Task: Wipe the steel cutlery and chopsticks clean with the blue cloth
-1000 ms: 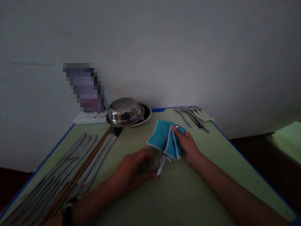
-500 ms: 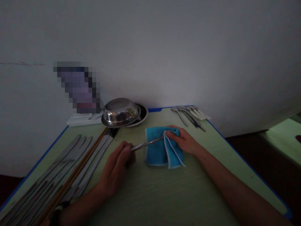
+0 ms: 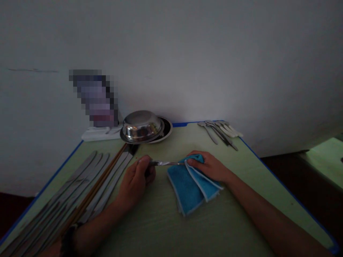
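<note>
My left hand (image 3: 138,178) is closed round the handle end of a slim metal utensil (image 3: 163,163), held nearly level above the table. Its far end disappears into a folded blue cloth (image 3: 186,189) with white edging, so I cannot tell whether it is a spoon or something else. My right hand (image 3: 207,166) pinches the cloth around that hidden end, thumb on top. The cloth's loose corners hang down below the fingers.
Several table knives (image 3: 66,194) and brown chopsticks (image 3: 99,189) lie along the left of the pale green table (image 3: 214,228). An upturned steel bowl (image 3: 142,126) sits at the back, beside a white tray (image 3: 100,133). Several spoons (image 3: 218,132) lie at the back right. A wall (image 3: 214,64) stands behind.
The utensil has gone from slanting to nearly level. My left hand has risen slightly, my right hand has dropped a little, and the cloth's hanging part has swung lower and to the right.
</note>
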`<act>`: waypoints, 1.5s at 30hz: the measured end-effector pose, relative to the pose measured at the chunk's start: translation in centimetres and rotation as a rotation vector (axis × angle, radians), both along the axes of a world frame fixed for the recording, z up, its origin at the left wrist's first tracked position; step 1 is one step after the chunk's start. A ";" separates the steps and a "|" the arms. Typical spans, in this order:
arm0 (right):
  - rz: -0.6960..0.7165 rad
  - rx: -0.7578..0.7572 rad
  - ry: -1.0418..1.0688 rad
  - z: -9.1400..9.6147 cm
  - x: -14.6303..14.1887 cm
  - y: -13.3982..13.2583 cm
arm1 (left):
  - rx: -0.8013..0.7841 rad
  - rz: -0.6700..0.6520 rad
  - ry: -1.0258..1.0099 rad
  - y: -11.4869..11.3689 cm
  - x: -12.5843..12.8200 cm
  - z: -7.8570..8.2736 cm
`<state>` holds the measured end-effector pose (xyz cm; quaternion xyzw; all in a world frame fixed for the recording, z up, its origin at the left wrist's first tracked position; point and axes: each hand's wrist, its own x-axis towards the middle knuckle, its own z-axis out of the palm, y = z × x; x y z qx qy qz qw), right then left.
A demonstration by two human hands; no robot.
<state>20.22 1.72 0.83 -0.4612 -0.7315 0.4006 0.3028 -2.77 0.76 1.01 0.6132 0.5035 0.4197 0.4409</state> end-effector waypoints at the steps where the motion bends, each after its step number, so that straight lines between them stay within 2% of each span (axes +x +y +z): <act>1: -0.059 -0.009 0.043 -0.2 -0.1 0.0 | 0.007 -0.011 0.049 0.0 -0.1 0.1; 4: -0.282 -0.076 0.265 -0.7 -0.5 0.2 | 0.008 -0.138 0.164 -0.3 -0.1 0.4; 7: -0.515 -0.204 0.492 -0.9 -1.1 0.3 | 0.021 -0.446 0.287 -1.0 0.1 0.5; 9: -0.633 -0.294 0.565 -0.7 -1.5 0.2 | 0.082 -0.613 0.385 -1.4 0.3 0.2; 13: -0.720 -0.399 0.641 -0.1 -2.2 -0.2 | 0.178 -0.695 0.484 -1.4 0.2 -0.4; 17: -0.556 -0.481 0.761 -0.4 -2.5 -0.5 | 0.266 -0.737 0.550 -1.1 0.1 -0.8; 20: -0.439 -0.499 0.805 -1.0 -2.6 -0.6 | 0.212 -0.734 0.535 -1.0 0.2 -1.0; 23: -0.398 -0.473 0.775 -1.2 -2.8 -0.8 | 0.223 -0.716 0.526 -1.1 0.3 -1.1; 26: -0.402 -0.383 0.629 -0.9 -2.7 -1.0 | 0.291 -0.694 0.520 -1.3 0.3 -0.8; 29: -0.374 -0.258 0.398 0.0 -2.2 -1.2 | 0.215 -0.580 0.414 -1.3 0.2 -0.1; 32: -0.205 -0.109 0.187 1.2 -2.0 -1.5 | 0.143 -0.379 0.320 -1.3 0.1 0.2; 34: -0.084 -0.016 0.056 1.9 -2.0 -1.8 | 0.133 -0.309 0.290 -1.3 0.1 0.2; 40: 0.158 0.090 -0.304 2.8 -2.3 -2.7 | 0.166 -0.313 0.278 -1.1 0.3 -0.3; 45: 0.277 0.119 -0.433 2.3 -2.3 -2.8 | 0.213 -0.385 0.393 -1.1 0.3 -0.5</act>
